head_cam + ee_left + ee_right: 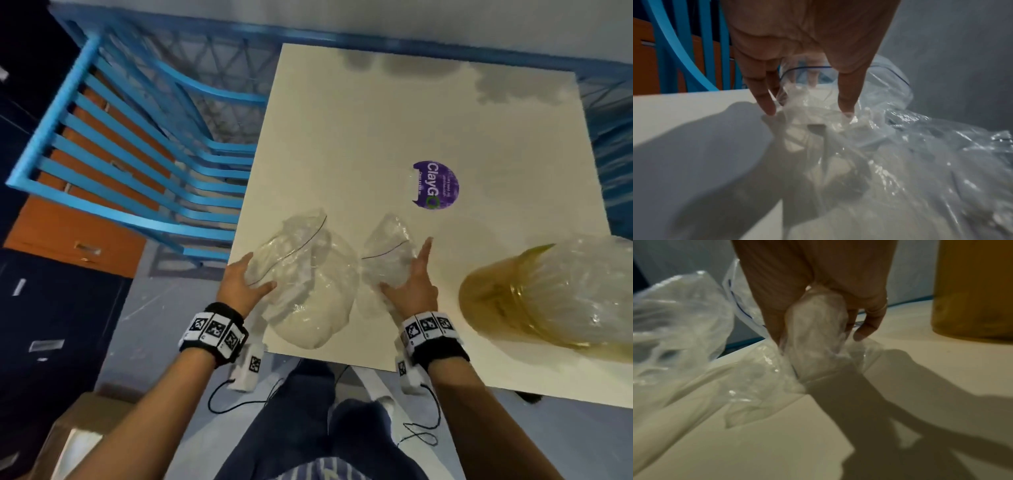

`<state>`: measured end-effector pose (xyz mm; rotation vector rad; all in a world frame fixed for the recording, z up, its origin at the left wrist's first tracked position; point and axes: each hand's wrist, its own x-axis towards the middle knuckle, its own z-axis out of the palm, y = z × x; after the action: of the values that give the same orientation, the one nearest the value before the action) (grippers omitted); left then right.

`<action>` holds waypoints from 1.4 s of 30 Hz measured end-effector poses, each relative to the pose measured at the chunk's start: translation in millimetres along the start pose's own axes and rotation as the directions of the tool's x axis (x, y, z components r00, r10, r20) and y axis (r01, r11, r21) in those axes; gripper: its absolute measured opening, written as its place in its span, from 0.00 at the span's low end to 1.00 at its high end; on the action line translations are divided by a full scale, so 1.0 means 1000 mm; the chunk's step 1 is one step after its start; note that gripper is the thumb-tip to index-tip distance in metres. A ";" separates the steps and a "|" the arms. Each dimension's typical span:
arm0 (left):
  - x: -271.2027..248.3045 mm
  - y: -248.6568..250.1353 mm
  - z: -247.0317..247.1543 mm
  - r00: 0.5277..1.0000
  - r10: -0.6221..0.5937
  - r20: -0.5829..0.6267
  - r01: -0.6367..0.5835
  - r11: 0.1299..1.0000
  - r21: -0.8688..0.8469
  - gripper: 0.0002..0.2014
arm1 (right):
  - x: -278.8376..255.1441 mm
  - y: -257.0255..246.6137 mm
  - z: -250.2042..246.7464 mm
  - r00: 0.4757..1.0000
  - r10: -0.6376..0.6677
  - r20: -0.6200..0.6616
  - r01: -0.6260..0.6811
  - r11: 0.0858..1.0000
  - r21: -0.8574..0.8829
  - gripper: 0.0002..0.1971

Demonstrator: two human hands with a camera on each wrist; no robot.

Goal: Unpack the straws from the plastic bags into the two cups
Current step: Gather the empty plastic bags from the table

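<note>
Two crumpled clear zip bags lie near the front edge of the white table (342,120). My left hand (255,274) (806,110) grips the larger bag (308,274) (900,162) at its left side, thumb on top and fingers behind the plastic. My right hand (407,267) (818,334) holds the smaller bag (387,246) (818,318), bunched between thumb and curled fingers. A yellow translucent cup (496,301) (972,288) stands to the right of that hand, with crinkled clear plastic (582,284) at its top. I cannot make out any straws or a second cup.
A purple round sticker (436,185) is on the table beyond the bags. A blue slatted chair (137,154) stands against the table's left edge, with orange and dark cabinets (68,240) behind it. A cardboard box (68,438) sits on the floor at the lower left.
</note>
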<state>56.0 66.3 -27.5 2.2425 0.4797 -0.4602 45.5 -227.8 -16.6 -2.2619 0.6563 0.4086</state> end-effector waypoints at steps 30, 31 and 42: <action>-0.038 0.026 0.077 0.733 0.377 0.566 -0.600 0.750 0.278 0.17 | -0.018 -0.014 0.066 0.627 -0.444 0.641 0.779 0.356 -0.516 0.71; -0.043 0.028 0.071 0.716 0.368 0.593 -0.615 0.734 0.287 0.17 | -0.017 -0.013 0.067 0.626 -0.349 0.697 0.772 0.406 -0.490 0.69; -0.161 -0.056 0.069 0.895 0.361 0.264 -0.440 0.817 0.373 0.34 | -0.052 0.106 -0.054 0.695 -0.445 0.564 0.641 0.739 -0.207 0.31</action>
<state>-121.1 18.0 -30.0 2.5951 -0.2243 -0.5779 -52.5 -313.4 -15.3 -2.4355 -0.4280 0.8111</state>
